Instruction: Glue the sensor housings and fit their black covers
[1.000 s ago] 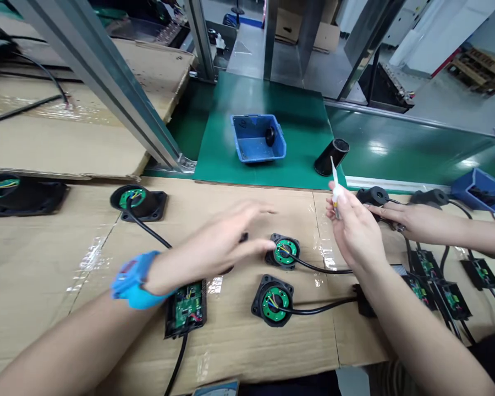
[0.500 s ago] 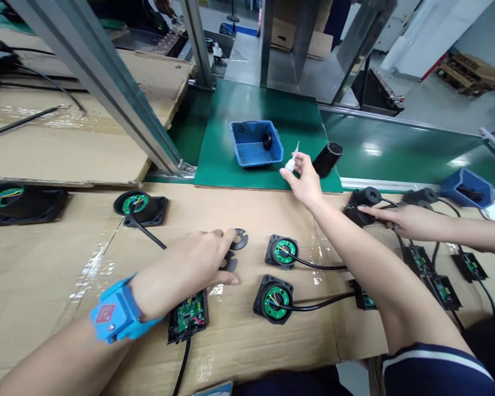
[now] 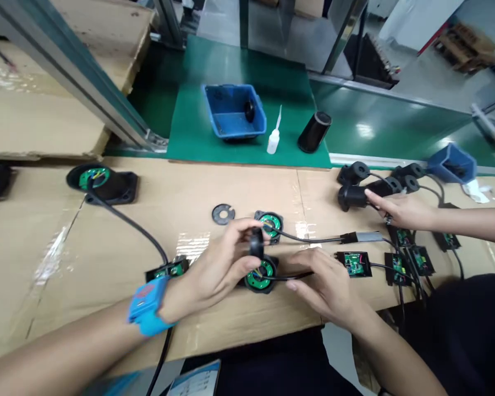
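Observation:
My left hand (image 3: pixel 220 264), with a blue wrist strap (image 3: pixel 148 308), pinches a black slotted ring (image 3: pixel 256 243) on edge above the lower round housing (image 3: pixel 260 276). That housing shows a green circuit board and thin wires. My right hand (image 3: pixel 325 280) is beside it, fingers apart, over its black cable (image 3: pixel 292 277); contact with the cable is unclear. Just behind is the upper housing (image 3: pixel 270 224), also with a green board. A second slotted ring (image 3: pixel 223 214) lies flat on the cardboard. On the green mat stands a white dropper bottle (image 3: pixel 273 141).
A blue bin (image 3: pixel 235 132) and a black cylinder (image 3: pixel 314 132) stand on the mat. Another housing (image 3: pixel 115 187) lies left, its cable running to a board (image 3: pixel 169 270). At right, a co-worker's hand (image 3: pixel 400 210) touches black cylindrical parts (image 3: pixel 352 197) near several small circuit boards (image 3: pixel 355 264).
My right hand has left the dropper bottle upright on the mat and come back to the lower housing's cable. My left hand has lifted one ring and moved right. The view has shifted.

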A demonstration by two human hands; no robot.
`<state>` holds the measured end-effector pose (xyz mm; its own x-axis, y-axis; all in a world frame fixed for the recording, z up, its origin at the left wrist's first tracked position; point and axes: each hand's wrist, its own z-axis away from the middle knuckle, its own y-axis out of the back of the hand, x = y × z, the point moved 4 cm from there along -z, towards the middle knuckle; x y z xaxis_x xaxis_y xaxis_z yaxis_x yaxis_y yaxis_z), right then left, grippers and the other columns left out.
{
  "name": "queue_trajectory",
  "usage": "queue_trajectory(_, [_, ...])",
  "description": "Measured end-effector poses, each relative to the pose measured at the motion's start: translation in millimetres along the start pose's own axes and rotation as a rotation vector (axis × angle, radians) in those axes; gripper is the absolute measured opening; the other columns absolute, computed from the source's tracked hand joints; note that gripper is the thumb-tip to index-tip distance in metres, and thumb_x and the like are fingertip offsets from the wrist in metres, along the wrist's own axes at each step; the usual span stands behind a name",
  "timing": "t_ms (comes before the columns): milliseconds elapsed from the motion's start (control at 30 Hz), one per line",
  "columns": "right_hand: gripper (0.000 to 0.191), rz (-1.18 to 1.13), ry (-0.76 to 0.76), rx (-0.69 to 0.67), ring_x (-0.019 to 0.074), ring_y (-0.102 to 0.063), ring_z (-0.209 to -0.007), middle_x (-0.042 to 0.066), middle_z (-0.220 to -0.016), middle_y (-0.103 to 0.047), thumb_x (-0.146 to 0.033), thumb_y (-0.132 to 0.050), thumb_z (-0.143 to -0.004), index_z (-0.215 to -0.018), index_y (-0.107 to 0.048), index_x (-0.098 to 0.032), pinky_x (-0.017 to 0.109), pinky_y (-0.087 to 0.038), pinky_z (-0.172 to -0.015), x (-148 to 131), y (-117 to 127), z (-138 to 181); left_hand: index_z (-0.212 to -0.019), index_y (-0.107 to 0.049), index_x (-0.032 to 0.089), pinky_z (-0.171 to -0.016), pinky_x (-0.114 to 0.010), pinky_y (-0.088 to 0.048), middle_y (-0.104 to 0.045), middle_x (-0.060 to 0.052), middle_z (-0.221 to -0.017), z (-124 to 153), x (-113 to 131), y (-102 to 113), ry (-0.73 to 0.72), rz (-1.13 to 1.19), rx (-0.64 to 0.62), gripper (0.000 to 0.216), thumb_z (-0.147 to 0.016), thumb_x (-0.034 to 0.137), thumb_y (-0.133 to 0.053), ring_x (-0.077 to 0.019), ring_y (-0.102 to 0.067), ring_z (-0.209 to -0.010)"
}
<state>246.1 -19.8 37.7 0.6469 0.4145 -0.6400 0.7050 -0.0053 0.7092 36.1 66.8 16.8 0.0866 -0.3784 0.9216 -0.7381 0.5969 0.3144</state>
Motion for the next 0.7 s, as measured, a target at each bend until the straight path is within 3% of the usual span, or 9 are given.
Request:
queue_trajectory(133, [0.013,-0.029,-0.045,-0.129,0.0148,-0.073,-0.085,0.002,-0.099,-0.077,-0.027,-0.062,-0.101,-0.112,-0.064,-0.021,0.026,-0.058,-0.077,7,-10,-3,-0.142,-0.031,0.022,-0.087,-0.036,-0.057,-0.068,-0.011,-0.116,1,-3,-29,0.007,-0.003,-0.037,0.055,-0.104,0.062,-0.040,-0.0232,-0.071,-0.105])
queue_trajectory(300, [0.003,0.005,0.051,-0.035,0.0133,-0.069,-0.075,0.002,-0.087,-0.073,-0.022,-0.064,-0.099,-0.101,-0.065,-0.020,0.025,-0.056,-0.069,0,-4,-10,-0.141,-0.031,0.020,-0.078,-0.036,-0.057,-0.067,-0.007,-0.102,8,-1,-34,0.060,-0.092,0.053,0.059,-0.104,0.065,-0.035,-0.0228,-0.071,-0.090])
queue_trajectory(433, [0.005,0.024,0.107,0.005,0.0136,-0.065,-0.071,0.002,-0.082,-0.071,-0.017,-0.069,-0.095,-0.096,-0.065,-0.020,0.027,-0.055,-0.067,-1,-5,-8,-0.141,-0.031,0.020,-0.079,-0.037,-0.058,-0.067,-0.007,-0.101,13,2,-40,0.063,-0.110,0.118,0.058,-0.104,0.065,-0.036,-0.0220,-0.070,-0.090])
queue_trajectory(533, [0.012,0.040,0.147,0.019,0.0140,-0.065,-0.074,0.003,-0.086,-0.073,-0.012,-0.071,-0.092,-0.100,-0.065,-0.019,0.029,-0.055,-0.070,-4,-5,-5,-0.142,-0.033,0.020,-0.086,-0.038,-0.059,-0.065,-0.010,-0.111,17,8,-36,0.099,-0.117,0.151,0.054,-0.105,0.059,-0.039,-0.0225,-0.069,-0.101])
queue_trajectory(633, [0.015,0.058,0.165,0.030,0.0134,-0.065,-0.075,0.003,-0.087,-0.073,-0.009,-0.072,-0.091,-0.100,-0.065,-0.018,0.029,-0.055,-0.071,-7,-4,-3,-0.141,-0.043,0.022,-0.097,-0.036,-0.056,-0.062,-0.010,-0.125,20,22,-16,0.109,-0.224,0.183,0.046,-0.104,0.049,-0.053,-0.0212,-0.065,-0.113])
queue_trajectory(700, [0.015,0.053,0.166,0.028,0.0130,-0.065,-0.076,0.003,-0.088,-0.074,-0.008,-0.072,-0.091,-0.099,-0.065,-0.018,0.029,-0.055,-0.072,-8,-4,-3,-0.139,-0.050,0.023,-0.104,-0.031,-0.053,-0.062,-0.008,-0.128,22,35,-3,0.066,-0.329,0.139,0.045,-0.100,0.041,-0.064,-0.0194,-0.062,-0.120])
